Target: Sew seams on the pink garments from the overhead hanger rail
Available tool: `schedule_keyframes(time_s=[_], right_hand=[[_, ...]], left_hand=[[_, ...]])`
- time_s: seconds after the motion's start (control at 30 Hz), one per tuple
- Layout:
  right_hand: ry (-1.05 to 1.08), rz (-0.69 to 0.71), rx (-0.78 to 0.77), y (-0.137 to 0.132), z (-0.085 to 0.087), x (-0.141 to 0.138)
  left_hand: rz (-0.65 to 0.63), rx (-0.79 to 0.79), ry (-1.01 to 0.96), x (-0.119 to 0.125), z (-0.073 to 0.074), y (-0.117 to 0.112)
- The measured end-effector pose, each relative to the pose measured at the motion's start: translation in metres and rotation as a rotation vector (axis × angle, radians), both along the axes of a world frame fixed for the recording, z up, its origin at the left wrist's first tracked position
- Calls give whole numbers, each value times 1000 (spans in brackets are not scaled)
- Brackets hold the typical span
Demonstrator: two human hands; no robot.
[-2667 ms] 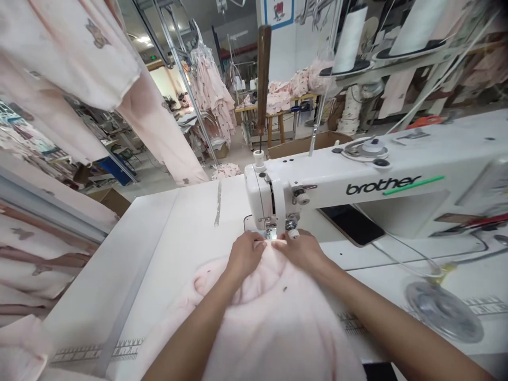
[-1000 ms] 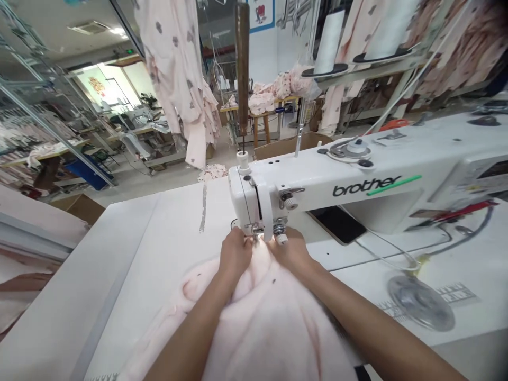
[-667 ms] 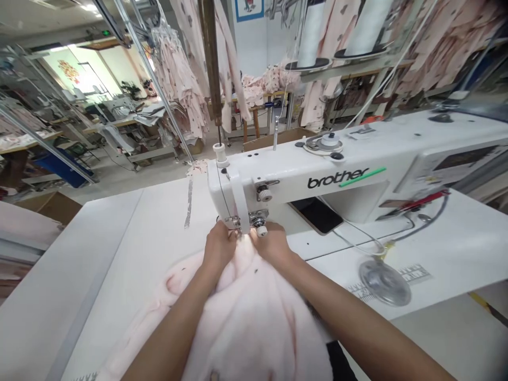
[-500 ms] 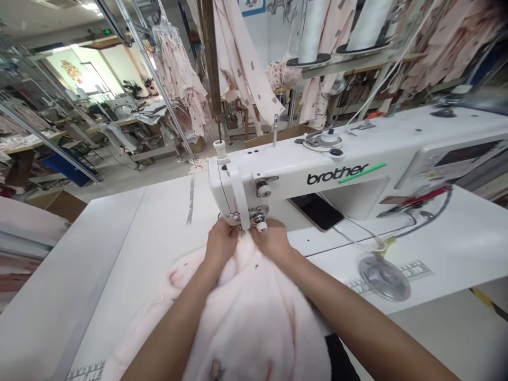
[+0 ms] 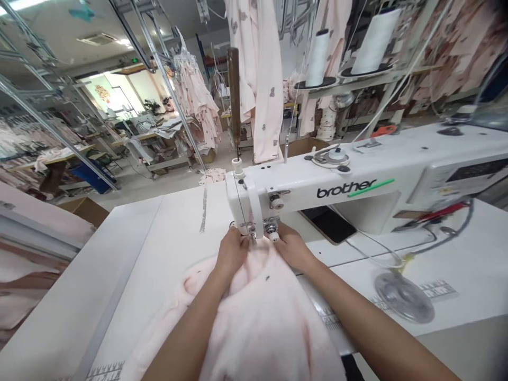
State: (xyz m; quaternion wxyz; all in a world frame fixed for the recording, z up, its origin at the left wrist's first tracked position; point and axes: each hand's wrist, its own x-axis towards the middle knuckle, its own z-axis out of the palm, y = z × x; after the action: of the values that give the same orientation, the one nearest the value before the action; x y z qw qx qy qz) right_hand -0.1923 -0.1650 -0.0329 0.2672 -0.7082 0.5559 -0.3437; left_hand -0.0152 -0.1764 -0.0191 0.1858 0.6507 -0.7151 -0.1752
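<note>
A fluffy pale pink garment (image 5: 257, 317) lies bunched on the white table (image 5: 159, 248) in front of a white Brother sewing machine (image 5: 357, 185). My left hand (image 5: 232, 253) pinches the fabric edge just left of the presser foot (image 5: 254, 232). My right hand (image 5: 291, 247) grips the same edge just right of it, fingers curled on the cloth. Both hands sit close together under the machine head. The needle itself is hidden behind the fingers.
A dark phone (image 5: 328, 224) lies under the machine arm with a white cable running right. A clear round disc (image 5: 404, 296) rests on the table at right. Thread cones (image 5: 375, 41) stand behind. Pink garments (image 5: 260, 79) hang overhead.
The view has swung about, but both hands have stayed pinched on the fabric edge at the presser foot. The hanging garment behind the machine has shifted in view.
</note>
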Motion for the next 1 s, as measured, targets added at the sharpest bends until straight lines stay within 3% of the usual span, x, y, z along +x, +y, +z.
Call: schedule_keyframes(time_s=[0.43,0.57,0.73,1.0], right_hand=[[-89,-4,36,0,0,2],[-113,60,34,2,3,1],[-34,77,125,3,3,1],[25,96,83,-3,5,8]], left_hand=[[-7,56,55,-2,3,5],[0,58,67,-3,5,7],[-35,44,82,0,5,8],[-92,72,79,2,10,10]])
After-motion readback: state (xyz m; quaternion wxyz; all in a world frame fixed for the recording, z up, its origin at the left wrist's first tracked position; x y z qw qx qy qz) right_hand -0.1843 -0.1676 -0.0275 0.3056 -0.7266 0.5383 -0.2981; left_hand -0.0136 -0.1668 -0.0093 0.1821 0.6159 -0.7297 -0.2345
